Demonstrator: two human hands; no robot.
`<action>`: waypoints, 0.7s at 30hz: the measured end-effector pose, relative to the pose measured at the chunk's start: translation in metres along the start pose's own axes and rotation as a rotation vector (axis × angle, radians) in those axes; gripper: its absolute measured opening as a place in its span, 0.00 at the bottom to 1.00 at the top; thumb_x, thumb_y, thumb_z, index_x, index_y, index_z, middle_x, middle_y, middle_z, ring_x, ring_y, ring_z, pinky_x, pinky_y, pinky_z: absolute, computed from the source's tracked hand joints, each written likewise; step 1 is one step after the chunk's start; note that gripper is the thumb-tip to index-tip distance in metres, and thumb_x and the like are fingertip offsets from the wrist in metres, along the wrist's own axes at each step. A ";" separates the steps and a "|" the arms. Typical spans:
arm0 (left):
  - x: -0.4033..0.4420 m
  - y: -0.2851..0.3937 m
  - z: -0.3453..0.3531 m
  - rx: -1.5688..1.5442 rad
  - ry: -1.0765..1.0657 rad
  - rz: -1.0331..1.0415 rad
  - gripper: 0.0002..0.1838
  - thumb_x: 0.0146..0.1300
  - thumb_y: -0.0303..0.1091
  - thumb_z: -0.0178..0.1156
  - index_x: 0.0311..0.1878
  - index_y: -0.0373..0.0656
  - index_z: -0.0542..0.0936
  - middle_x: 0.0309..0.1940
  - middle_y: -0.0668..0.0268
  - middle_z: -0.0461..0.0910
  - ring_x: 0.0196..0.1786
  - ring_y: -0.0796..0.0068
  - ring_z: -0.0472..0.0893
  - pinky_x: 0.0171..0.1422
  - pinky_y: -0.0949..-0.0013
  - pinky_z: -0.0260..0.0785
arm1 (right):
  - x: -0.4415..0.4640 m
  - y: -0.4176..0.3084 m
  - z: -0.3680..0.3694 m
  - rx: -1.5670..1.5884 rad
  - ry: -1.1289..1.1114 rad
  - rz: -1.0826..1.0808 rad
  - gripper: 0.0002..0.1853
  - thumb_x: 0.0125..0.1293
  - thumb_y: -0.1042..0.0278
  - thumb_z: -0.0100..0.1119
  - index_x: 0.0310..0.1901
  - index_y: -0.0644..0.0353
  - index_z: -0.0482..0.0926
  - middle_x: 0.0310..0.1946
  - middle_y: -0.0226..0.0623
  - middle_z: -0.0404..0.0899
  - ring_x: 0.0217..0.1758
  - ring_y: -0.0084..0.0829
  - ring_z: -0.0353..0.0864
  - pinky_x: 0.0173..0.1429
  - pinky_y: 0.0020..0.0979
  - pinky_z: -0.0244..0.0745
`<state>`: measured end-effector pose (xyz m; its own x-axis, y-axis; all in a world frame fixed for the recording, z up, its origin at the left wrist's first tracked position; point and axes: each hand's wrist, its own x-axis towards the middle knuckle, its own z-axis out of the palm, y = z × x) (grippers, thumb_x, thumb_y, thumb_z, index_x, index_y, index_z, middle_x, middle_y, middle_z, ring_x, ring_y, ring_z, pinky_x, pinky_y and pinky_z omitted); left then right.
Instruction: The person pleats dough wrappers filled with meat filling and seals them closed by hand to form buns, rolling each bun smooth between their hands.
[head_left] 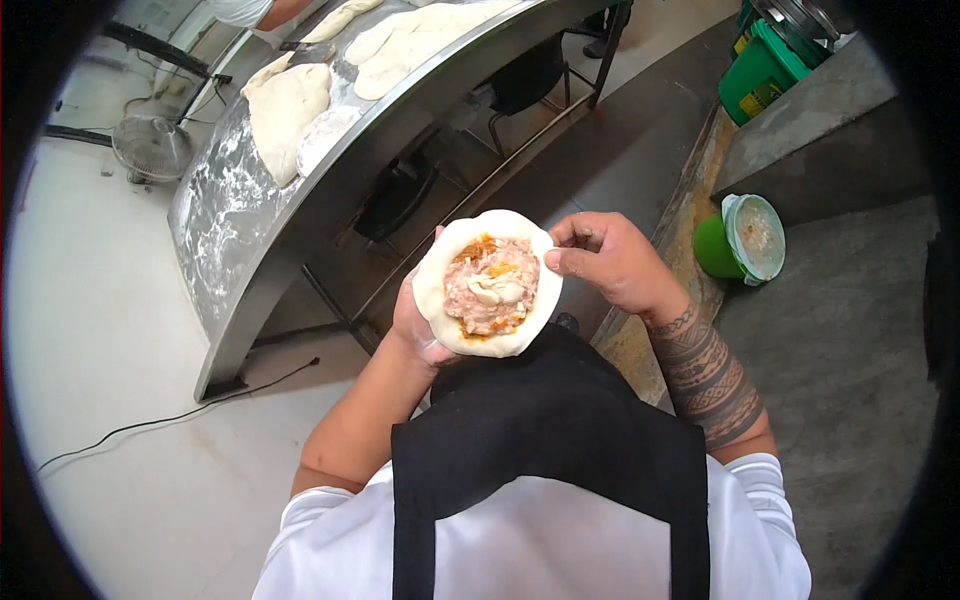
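Note:
A round, flat dough wrapper [432,290] lies across my left hand [415,325], which supports it from below and along its left side. Most of the left fingers are hidden under the dough. Pinkish minced filling [480,308] with orange-brown sauce sits in the middle, topped by a pale piece [497,289] I cannot identify. My right hand [610,260] pinches the dough's right rim between thumb and fingers. The wrapper is held in front of my black apron, its face turned up and the filling uncovered.
A floured metal table [225,215] at upper left bears large dough sheets [290,110]; another person's arm [283,12] shows beyond. A fan [152,148] and black cable [180,420] are at left. Green buckets [715,247] [765,75] stand right, near a grey ledge [810,130].

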<state>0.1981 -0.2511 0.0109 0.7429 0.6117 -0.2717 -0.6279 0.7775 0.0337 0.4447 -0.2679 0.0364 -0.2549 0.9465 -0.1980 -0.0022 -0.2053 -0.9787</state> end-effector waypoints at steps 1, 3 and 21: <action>-0.001 0.002 0.002 0.010 -0.006 -0.002 0.33 0.81 0.57 0.42 0.72 0.37 0.70 0.69 0.48 0.74 0.68 0.48 0.77 0.74 0.43 0.69 | 0.000 -0.001 0.001 0.029 -0.009 0.016 0.11 0.71 0.64 0.65 0.36 0.64 0.83 0.31 0.24 0.81 0.34 0.16 0.74 0.42 0.24 0.70; -0.003 0.002 0.007 0.033 -0.019 -0.006 0.33 0.81 0.56 0.41 0.73 0.37 0.69 0.70 0.47 0.74 0.69 0.48 0.77 0.75 0.43 0.69 | 0.001 0.003 -0.005 -0.021 -0.039 0.012 0.10 0.71 0.64 0.65 0.37 0.63 0.83 0.32 0.24 0.81 0.34 0.16 0.73 0.43 0.24 0.70; -0.014 -0.032 -0.034 0.190 0.028 0.409 0.36 0.74 0.61 0.47 0.73 0.41 0.70 0.69 0.51 0.75 0.68 0.50 0.78 0.72 0.46 0.74 | -0.002 0.011 0.019 0.031 0.016 -0.070 0.10 0.70 0.66 0.65 0.35 0.65 0.84 0.28 0.25 0.80 0.32 0.15 0.73 0.38 0.25 0.70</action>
<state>0.1995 -0.2893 -0.0189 0.4342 0.8721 -0.2255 -0.8131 0.4872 0.3186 0.4270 -0.2768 0.0269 -0.2375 0.9627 -0.1299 -0.0493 -0.1455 -0.9881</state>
